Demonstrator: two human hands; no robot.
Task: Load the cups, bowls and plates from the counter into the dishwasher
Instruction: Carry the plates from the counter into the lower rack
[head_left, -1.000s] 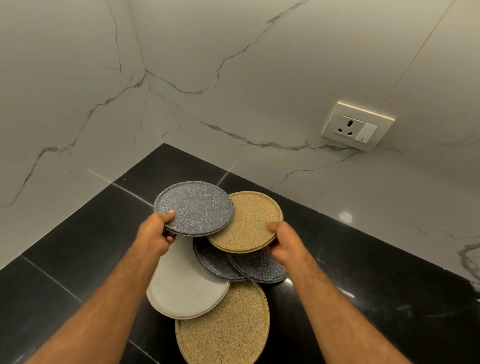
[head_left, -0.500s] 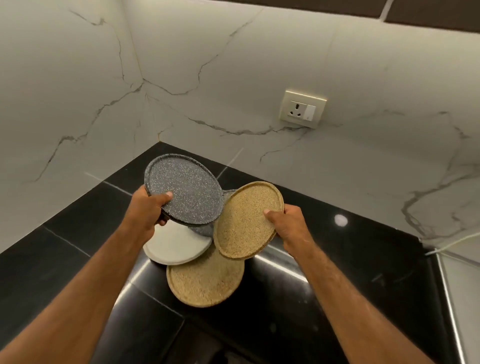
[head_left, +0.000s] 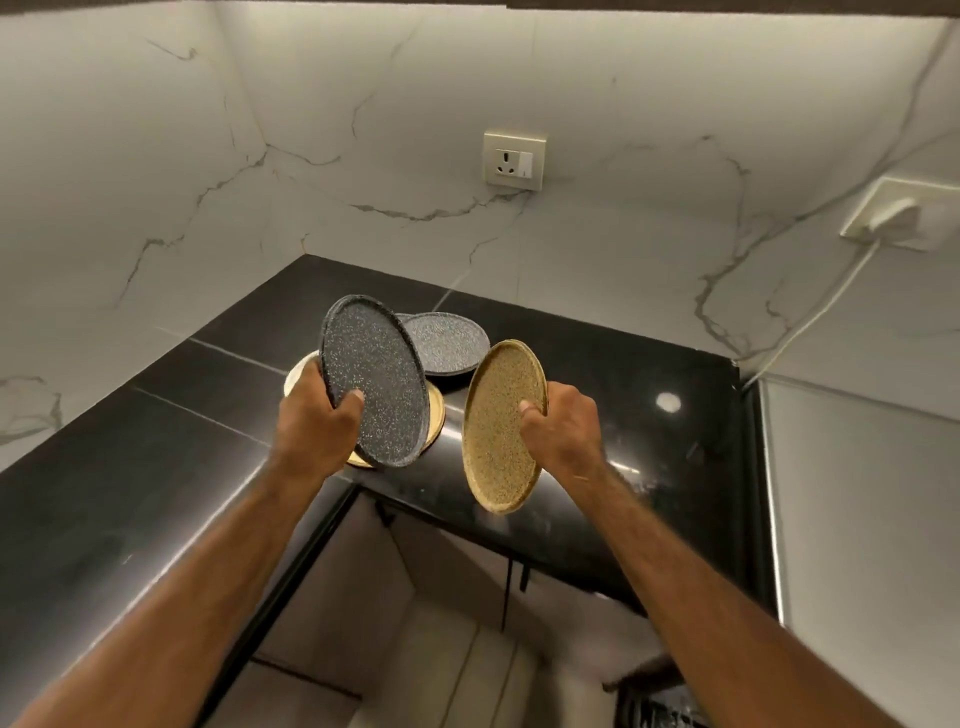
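My left hand (head_left: 314, 415) grips a dark grey speckled plate (head_left: 379, 379) by its left rim, tilted up on edge above the counter. My right hand (head_left: 563, 431) grips a tan speckled plate (head_left: 501, 426) by its right rim, also tilted and lifted near the counter's front edge. More plates lie on the black counter (head_left: 156, 441) behind them: grey plates (head_left: 449, 343) at the back, a white plate (head_left: 296, 376) and a tan plate (head_left: 436, 415) mostly hidden by the held grey plate.
Marble walls meet in a corner behind the counter. A wall socket (head_left: 514, 160) sits on the back wall, and a second socket with a plug and white cable (head_left: 893, 221) at the right. Below the counter edge, cabinet fronts and a dark rack corner (head_left: 654, 706) show.
Both hands have lifted their plates off the pile, tilted them more upright and drawn them back toward the counter's front edge. The view has pulled back, revealing the cabinets below.
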